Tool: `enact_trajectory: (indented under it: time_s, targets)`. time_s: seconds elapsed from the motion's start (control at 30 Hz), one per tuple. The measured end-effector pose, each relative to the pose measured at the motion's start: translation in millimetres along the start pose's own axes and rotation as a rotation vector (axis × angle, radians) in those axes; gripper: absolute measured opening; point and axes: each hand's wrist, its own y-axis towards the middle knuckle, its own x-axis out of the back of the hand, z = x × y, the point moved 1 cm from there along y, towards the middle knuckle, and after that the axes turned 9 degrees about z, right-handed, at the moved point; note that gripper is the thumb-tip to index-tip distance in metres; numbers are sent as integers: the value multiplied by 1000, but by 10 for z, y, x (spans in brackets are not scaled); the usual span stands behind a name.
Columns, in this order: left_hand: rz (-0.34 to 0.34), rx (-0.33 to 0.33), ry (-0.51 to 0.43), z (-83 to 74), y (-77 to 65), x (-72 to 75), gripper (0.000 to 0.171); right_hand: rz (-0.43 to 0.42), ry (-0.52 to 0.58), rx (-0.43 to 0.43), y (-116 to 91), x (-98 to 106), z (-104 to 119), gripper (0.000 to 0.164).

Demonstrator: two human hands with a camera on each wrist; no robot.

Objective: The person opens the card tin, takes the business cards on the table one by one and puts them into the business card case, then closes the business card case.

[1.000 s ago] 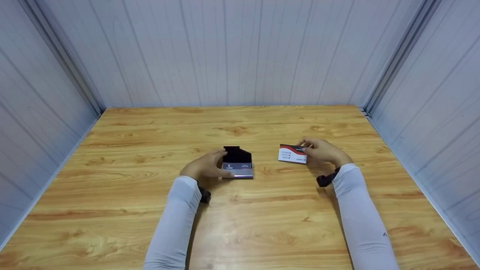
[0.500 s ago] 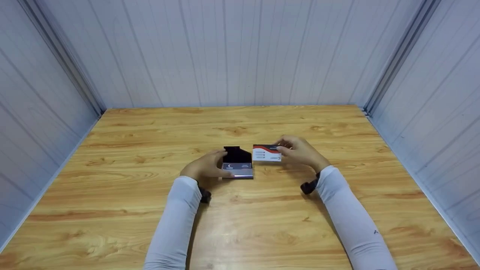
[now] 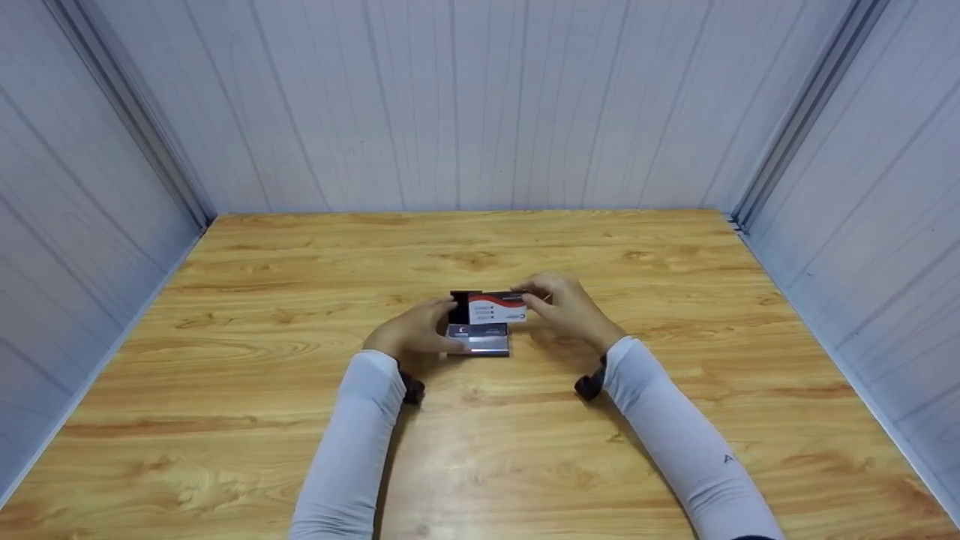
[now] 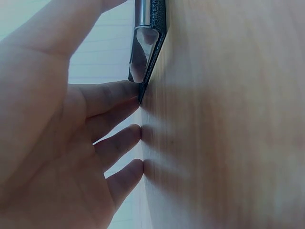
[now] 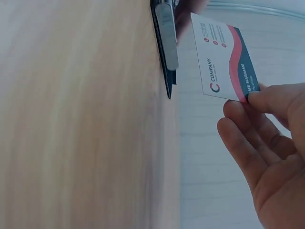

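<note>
A business card case (image 3: 487,343) with a silvery front pocket and a raised black flap (image 3: 460,309) lies opened out on the wooden table. My left hand (image 3: 412,330) holds it at its left side, thumb at the front pocket and forefinger by the flap. In the left wrist view the other fingertips (image 4: 135,167) rest at the table surface. Between thumb and fingers, my right hand (image 3: 566,307) pinches a white, red and black business card (image 5: 224,59) by one end. Held just above the case, the card covers part of the flap in the head view.
The wood-grain table (image 3: 480,450) spreads around both hands. Pale panelled walls (image 3: 480,105) enclose it at the back and on both sides. Each wrist wears a small black camera, the right one (image 3: 590,385) low over the table.
My right hand has carried the business card leftward, from well right of the case to over its flap. The left hand and the case have stayed in place.
</note>
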Motion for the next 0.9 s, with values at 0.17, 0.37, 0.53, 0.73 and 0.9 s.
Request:
enact_trajectory:
  time_s: [0.17, 0.37, 0.53, 0.73, 0.9]
  targets:
    - [-12, 3, 14, -9, 26, 10, 97, 8, 6, -29, 60, -98, 52, 20]
    - [-32, -25, -17, -27, 37, 11, 95, 35, 36, -64, 106, -189, 101, 19]
    - [-22, 4, -13, -17, 34, -2, 99, 52, 18, -95, 119, -226, 107, 21]
    - [-24, 4, 1, -18, 27, -1, 100, 103, 2, -95, 128, -234, 86, 20]
    - [-25, 23, -3, -24, 31, -3, 101, 154, -33, -90, 127, -221, 87, 20]
